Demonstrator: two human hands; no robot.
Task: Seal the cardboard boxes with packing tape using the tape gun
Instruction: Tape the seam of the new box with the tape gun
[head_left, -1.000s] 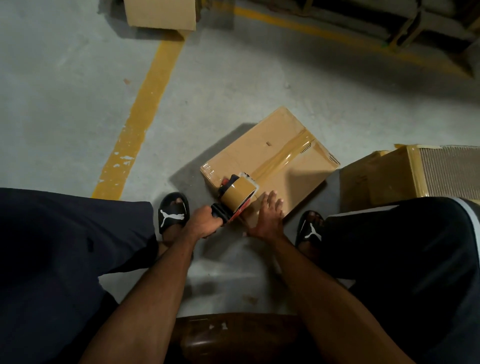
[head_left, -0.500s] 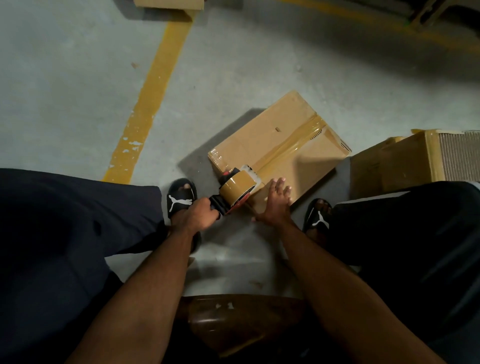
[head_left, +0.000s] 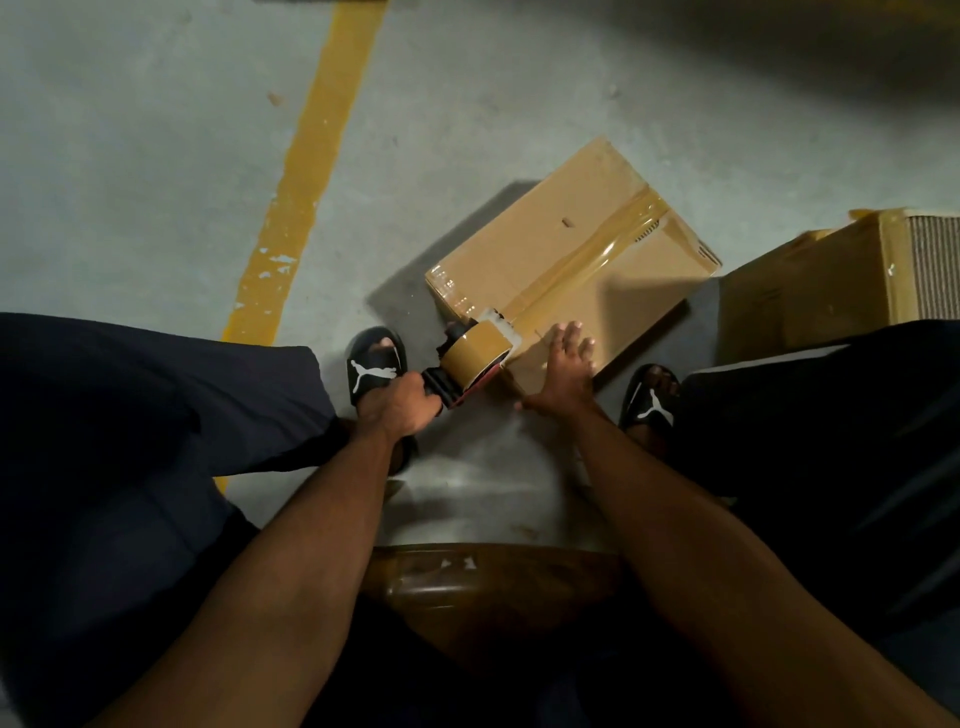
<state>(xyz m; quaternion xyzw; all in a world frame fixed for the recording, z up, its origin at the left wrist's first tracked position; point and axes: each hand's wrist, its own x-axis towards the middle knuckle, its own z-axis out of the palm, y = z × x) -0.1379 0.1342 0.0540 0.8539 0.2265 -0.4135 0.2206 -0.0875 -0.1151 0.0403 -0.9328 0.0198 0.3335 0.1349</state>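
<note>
A closed cardboard box (head_left: 524, 249) lies on the concrete floor between my feet, with a glossy strip of brown tape (head_left: 587, 260) running along its top seam. My left hand (head_left: 400, 405) grips the handle of the tape gun (head_left: 475, 358), whose brown roll sits at the box's near edge, at the end of the strip. My right hand (head_left: 563, 371) presses flat on the box's near corner, fingers straight and spread, just right of the tape gun.
A second cardboard box (head_left: 810, 280) stands at the right, close to the first. A worn yellow line (head_left: 306, 171) crosses the floor at the left. My feet in black slides (head_left: 374, 366) flank the box, and a brown stool seat (head_left: 488, 582) is below me.
The camera has tilted down a little, so the scene sits higher in view. The tape gun stays at the box's near edge and my right hand keeps pressing the corner.
</note>
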